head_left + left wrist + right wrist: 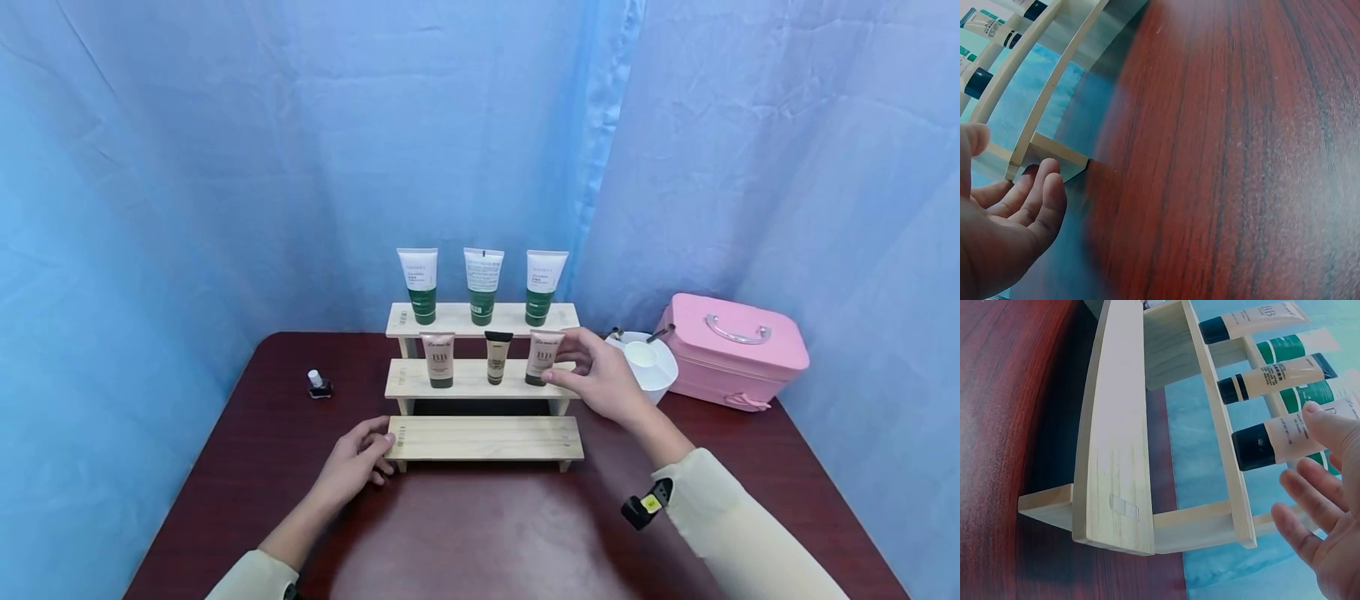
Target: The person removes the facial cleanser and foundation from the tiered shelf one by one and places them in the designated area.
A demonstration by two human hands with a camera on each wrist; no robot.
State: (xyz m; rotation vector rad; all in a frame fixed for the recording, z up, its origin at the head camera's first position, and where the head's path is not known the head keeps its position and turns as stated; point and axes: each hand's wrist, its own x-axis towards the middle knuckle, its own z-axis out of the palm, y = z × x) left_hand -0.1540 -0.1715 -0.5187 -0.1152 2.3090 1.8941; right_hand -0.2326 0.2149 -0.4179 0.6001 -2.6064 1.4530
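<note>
A three-step wooden display stand (483, 438) stands on the table. My left hand (358, 460) holds the left end of its lowest step, thumb above and fingers curled at the edge. On the middle step, my right hand (600, 372) pinches the right side of a beige BB cream tube (543, 357); its thumb lies across the tube's front in the right wrist view. The tube stands upright on its dark cap. Left of it stand a slim gold tube with a dark end (497, 358) and another BB cream tube (439, 360). Several fingertips are hidden.
White-and-green tubes (480, 285) stand along the top step. A small dark bottle with a white cap (319, 384) is at the left. Right of the stand are a white container (654, 377) and a pink case (738, 346) with a metal handle. Blue curtains hang behind.
</note>
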